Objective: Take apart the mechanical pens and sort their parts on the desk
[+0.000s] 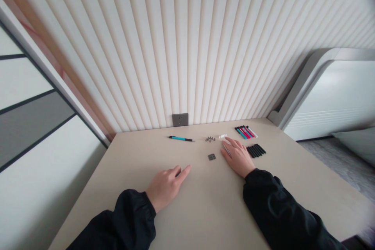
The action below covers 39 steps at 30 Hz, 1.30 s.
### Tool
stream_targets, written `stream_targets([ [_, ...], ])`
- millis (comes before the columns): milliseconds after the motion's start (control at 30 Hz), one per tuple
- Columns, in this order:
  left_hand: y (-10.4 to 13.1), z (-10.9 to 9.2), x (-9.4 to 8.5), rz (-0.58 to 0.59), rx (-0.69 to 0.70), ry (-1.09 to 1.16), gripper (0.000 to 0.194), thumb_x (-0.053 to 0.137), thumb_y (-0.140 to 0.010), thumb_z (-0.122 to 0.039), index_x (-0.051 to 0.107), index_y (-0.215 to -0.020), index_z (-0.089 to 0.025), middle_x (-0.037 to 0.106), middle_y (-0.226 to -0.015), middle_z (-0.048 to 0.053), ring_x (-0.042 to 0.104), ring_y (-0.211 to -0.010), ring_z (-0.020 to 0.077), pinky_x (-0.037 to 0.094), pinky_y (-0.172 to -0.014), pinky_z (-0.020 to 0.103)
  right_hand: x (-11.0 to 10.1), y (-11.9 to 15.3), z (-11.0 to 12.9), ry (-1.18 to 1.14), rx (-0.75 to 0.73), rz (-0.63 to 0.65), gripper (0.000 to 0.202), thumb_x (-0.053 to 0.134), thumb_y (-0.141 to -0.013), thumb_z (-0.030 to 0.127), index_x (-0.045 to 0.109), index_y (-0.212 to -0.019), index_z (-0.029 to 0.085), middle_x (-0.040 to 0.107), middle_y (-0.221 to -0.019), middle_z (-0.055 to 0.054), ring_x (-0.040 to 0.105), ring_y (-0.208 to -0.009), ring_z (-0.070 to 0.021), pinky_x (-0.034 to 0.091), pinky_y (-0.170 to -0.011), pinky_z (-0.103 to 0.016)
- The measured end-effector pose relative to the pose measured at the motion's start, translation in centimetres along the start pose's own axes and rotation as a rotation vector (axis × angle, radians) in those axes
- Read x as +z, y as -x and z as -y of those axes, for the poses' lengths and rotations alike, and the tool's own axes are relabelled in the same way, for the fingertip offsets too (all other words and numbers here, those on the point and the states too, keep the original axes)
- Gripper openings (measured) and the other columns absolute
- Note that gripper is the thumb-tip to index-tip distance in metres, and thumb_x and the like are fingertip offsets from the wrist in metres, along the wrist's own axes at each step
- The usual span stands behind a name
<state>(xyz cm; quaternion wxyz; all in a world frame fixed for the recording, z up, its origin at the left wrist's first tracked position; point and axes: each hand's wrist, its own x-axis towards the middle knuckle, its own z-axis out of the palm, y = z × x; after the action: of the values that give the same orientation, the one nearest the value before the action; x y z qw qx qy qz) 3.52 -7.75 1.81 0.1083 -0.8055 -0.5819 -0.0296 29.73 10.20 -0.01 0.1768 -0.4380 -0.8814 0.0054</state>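
Note:
My left hand [166, 188] rests low over the table's middle, index finger stretched out and the other fingers curled. A small black piece [177, 174] shows between its fingers, mostly hidden. My right hand [238, 157] lies palm down with its fingers apart. Under its fingers is a thin silver rod [227, 150], partly covered. Just beyond the fingertips are small white pieces [222, 136]. Grey cone-shaped tips [210, 139] stand to their left, and small dark grey parts [211, 157] lie nearer me. Black tubes [256, 150] sit in a row beside the right hand.
A blue and black pen [181, 138] lies towards the back of the beige table [117, 172]. Blue, pink and white barrels [246, 132] with dark ends are lined up at the back right. A ribbed wall with a dark socket [180, 119] borders the table; a bed stands right.

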Motion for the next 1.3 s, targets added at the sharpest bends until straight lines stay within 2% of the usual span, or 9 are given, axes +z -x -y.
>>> stream_targets([
  [200, 0.0, -0.1, 0.2, -0.018, -0.004, 0.001, 0.05, 0.042, -0.087, -0.005, 0.046, -0.133, -0.023, 0.062, -0.086, 0.003, 0.062, -0.062, 0.0151, 0.052, -0.056, 0.026, 0.2, -0.1, -0.4, -0.041, -0.03, 0.031, 0.037, 0.042, -0.094, 0.036, 0.059, -0.122, 0.019, 0.06, -0.125, -0.009, 0.05, -0.115, -0.0243, 0.038, -0.096, -0.038],
  [533, 0.0, 0.1, 0.3, -0.021, 0.01, 0.01, 0.049, 0.042, -0.086, -0.005, 0.047, -0.132, -0.022, 0.062, -0.086, 0.003, 0.063, -0.061, 0.0162, 0.052, -0.054, 0.027, 0.4, 0.1, -0.6, -0.067, -0.048, 0.005, 0.037, 0.041, -0.094, 0.037, 0.059, -0.12, 0.019, 0.06, -0.125, -0.009, 0.051, -0.114, -0.0255, 0.039, -0.096, -0.038],
  [767, 0.1, 0.2, 0.5, -0.016, 0.013, 0.009, 0.05, 0.042, -0.086, -0.006, 0.046, -0.133, -0.022, 0.062, -0.086, 0.004, 0.062, -0.061, 0.0156, 0.051, -0.055, 0.026, 0.1, 0.3, -1.3, -0.047, 0.028, -0.063, 0.038, 0.041, -0.093, 0.038, 0.059, -0.121, 0.019, 0.059, -0.125, -0.011, 0.052, -0.112, -0.0261, 0.04, -0.093, -0.038],
  [1000, 0.0, 0.1, 0.2, -0.011, 0.007, 0.021, 0.049, 0.043, -0.086, -0.005, 0.047, -0.132, -0.022, 0.063, -0.086, 0.004, 0.063, -0.062, 0.0163, 0.052, -0.055, 0.027, -0.5, 1.0, -1.1, 0.008, 0.12, 0.008, 0.032, 0.042, -0.093, 0.037, 0.063, -0.111, 0.021, 0.064, -0.107, -0.01, 0.057, -0.099, -0.024, 0.04, -0.084, -0.034],
  [1300, 0.0, 0.3, 0.6, -0.015, 0.009, 0.025, 0.046, 0.045, -0.089, -0.008, 0.047, -0.132, -0.023, 0.064, -0.085, 0.004, 0.062, -0.061, 0.0153, 0.051, -0.054, 0.026, -0.5, 1.1, -0.9, -0.05, 0.118, 0.047, 0.03, 0.044, -0.091, 0.033, 0.062, -0.112, 0.021, 0.061, -0.096, -0.007, 0.059, -0.089, -0.0197, 0.041, -0.082, -0.028],
])
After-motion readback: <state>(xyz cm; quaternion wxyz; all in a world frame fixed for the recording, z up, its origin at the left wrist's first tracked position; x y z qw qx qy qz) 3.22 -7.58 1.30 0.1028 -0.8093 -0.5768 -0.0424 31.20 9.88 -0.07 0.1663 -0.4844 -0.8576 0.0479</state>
